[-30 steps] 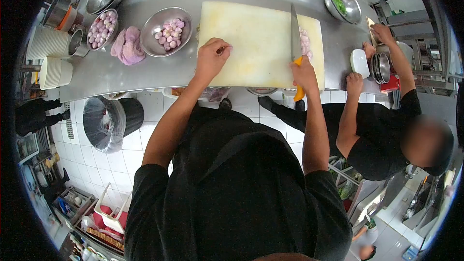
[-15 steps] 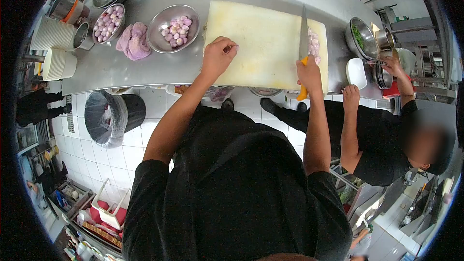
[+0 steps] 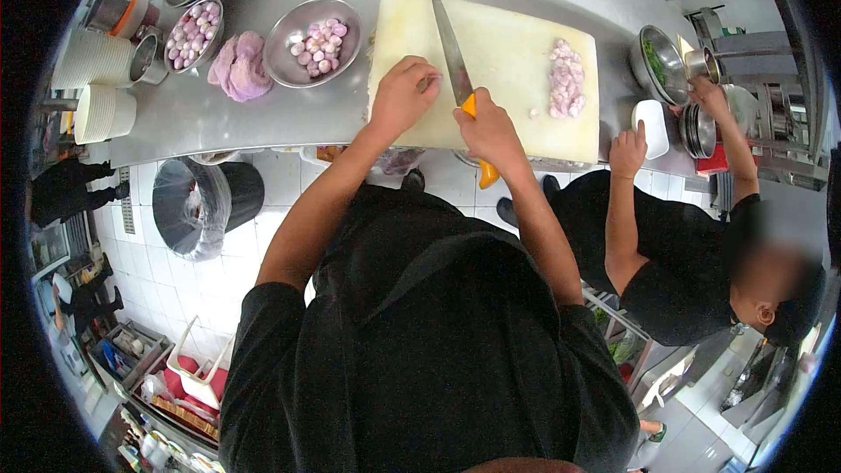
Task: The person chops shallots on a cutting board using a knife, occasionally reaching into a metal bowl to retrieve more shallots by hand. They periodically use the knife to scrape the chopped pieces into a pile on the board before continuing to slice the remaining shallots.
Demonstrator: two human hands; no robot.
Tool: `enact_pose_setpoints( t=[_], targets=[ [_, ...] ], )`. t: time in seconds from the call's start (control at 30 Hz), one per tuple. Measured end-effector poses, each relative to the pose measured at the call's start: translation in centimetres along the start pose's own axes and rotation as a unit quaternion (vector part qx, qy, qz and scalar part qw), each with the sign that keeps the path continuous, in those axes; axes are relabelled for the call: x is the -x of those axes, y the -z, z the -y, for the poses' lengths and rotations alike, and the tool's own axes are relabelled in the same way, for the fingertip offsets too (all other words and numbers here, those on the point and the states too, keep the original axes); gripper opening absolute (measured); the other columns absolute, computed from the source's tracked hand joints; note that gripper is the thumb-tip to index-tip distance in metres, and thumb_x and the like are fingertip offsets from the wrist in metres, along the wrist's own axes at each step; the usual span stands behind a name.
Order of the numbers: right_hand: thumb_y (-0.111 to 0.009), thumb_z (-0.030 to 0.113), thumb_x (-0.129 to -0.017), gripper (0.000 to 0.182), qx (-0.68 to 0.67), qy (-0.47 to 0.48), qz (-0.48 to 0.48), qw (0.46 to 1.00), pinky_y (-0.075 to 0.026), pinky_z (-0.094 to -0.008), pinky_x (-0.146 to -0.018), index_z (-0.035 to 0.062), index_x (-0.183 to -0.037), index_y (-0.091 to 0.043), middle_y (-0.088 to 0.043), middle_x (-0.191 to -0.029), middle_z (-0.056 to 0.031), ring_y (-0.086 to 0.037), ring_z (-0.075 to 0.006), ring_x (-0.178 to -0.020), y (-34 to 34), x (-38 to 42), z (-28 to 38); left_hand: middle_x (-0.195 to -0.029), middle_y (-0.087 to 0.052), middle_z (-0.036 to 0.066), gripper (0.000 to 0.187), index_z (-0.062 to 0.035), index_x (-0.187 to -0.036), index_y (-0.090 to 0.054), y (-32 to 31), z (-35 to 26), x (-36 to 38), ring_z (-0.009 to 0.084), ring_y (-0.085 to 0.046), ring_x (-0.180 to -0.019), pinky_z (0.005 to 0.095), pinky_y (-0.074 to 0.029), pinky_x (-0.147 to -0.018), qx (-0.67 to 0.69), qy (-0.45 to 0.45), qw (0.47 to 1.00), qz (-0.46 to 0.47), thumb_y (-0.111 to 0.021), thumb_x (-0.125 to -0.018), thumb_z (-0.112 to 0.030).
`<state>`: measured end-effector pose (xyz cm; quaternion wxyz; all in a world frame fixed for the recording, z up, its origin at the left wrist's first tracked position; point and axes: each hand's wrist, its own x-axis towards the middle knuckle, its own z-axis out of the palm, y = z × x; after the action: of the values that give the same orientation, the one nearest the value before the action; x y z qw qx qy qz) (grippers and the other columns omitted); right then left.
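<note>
My right hand (image 3: 491,130) is wrapped round the yellow handle of a kitchen knife (image 3: 450,48), whose long blade points away from me over the white cutting board (image 3: 499,44). At the board's left side my left hand (image 3: 405,98) is closed, fingers curled, with a pinkish shallot (image 3: 434,79) partly showing at the fingertips. Cut shallots (image 3: 566,79) lie in a long pile on the right of the board. One small piece (image 3: 533,112) sits apart from them. Left of the board stands a steel bowl (image 3: 285,31) with several peeled shallots (image 3: 321,45) in it.
A purple cloth (image 3: 240,67) lies beside another bowl of shallots (image 3: 192,35). Stacked white containers (image 3: 103,114) stand far left. On the right a co-worker's hand (image 3: 627,153) is by a white dish (image 3: 650,127). A lined bin (image 3: 197,210) stands below the counter.
My right hand has swung the knife leftward, from beside the shallot pile to near my left hand. The blade now leans left. The pile is fully visible, and one piece lies apart from it.
</note>
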<state>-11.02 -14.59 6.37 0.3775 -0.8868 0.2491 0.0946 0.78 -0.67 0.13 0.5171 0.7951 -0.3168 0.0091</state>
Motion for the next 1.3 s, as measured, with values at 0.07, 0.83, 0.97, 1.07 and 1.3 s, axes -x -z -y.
enact_pose_setpoints(
  t=[0.07, 0.83, 0.97, 1.07, 1.3],
  targets=[
    [-0.061, 0.024, -0.095, 0.037, 0.012, -0.017, 0.003, 1.0, -0.052, -0.0576, -0.083, -0.0039, -0.113, -0.046, -0.066, -0.091, -0.0362, -0.066, -0.0527, -0.091, 0.6, 0.1, -0.1, -0.099, -0.069, 0.01, 0.015, -0.0039, -0.097, -0.074, -0.5, 0.3, -0.1, 0.026, -0.068, -0.087, 0.0364, -0.056, -0.079, -0.048, -0.057, 0.997, 0.001, -0.074, -0.085, -0.012],
    [-0.058, 0.022, -0.095, 0.032, 0.035, 0.0, -0.022, 0.999, -0.05, -0.0582, -0.083, -0.0031, -0.11, -0.044, -0.066, -0.089, -0.0362, -0.065, -0.0536, -0.089, 1.3, 1.7, -1.1, -0.102, -0.069, 0.011, 0.018, -0.0031, -0.1, -0.075, -2.5, -1.2, -0.9, 0.0243, -0.069, -0.084, 0.034, -0.057, -0.077, -0.006, 0.0, 1.0, 0.029, -0.073, -0.087, -0.015],
    [-0.057, 0.021, -0.096, 0.032, 0.02, -0.016, 0.004, 1.0, -0.051, -0.0584, -0.083, -0.0043, -0.109, -0.043, -0.066, -0.089, -0.0368, -0.065, -0.0537, -0.088, 1.3, 1.7, -0.7, -0.098, -0.072, 0.01, 0.016, -0.0012, -0.097, -0.075, -2.5, -1.0, -1.1, 0.022, -0.07, -0.079, 0.0316, -0.057, -0.074, 0.022, 0.018, 0.997, 0.067, -0.073, -0.087, -0.014],
    [-0.057, 0.02, -0.096, 0.032, 0.021, -0.037, 0.026, 0.999, -0.051, -0.0588, -0.082, -0.0049, -0.11, -0.043, -0.066, -0.089, -0.0369, -0.065, -0.0539, -0.089, 2.0, 1.9, 0.0, -0.099, -0.073, 0.01, 0.015, -0.0004, -0.097, -0.076, -2.7, -0.6, -1.3, 0.0212, -0.07, -0.078, 0.0303, -0.057, -0.072, 0.019, 0.015, 0.997, 0.072, -0.072, -0.088, -0.012],
    [-0.056, 0.019, -0.095, 0.031, 0.076, 0.03, -0.032, 0.996, -0.054, -0.055, -0.078, -0.0054, -0.111, -0.044, -0.066, -0.081, -0.0343, -0.069, -0.0485, -0.078, 0.8, 0.1, 0.5, -0.099, -0.073, 0.011, 0.015, -0.0008, -0.097, -0.076, -2.5, -0.4, -1.4, 0.0211, -0.071, -0.078, 0.0303, -0.057, -0.073, 0.034, 0.006, 0.997, 0.066, -0.074, -0.086, -0.01]
  ],
)
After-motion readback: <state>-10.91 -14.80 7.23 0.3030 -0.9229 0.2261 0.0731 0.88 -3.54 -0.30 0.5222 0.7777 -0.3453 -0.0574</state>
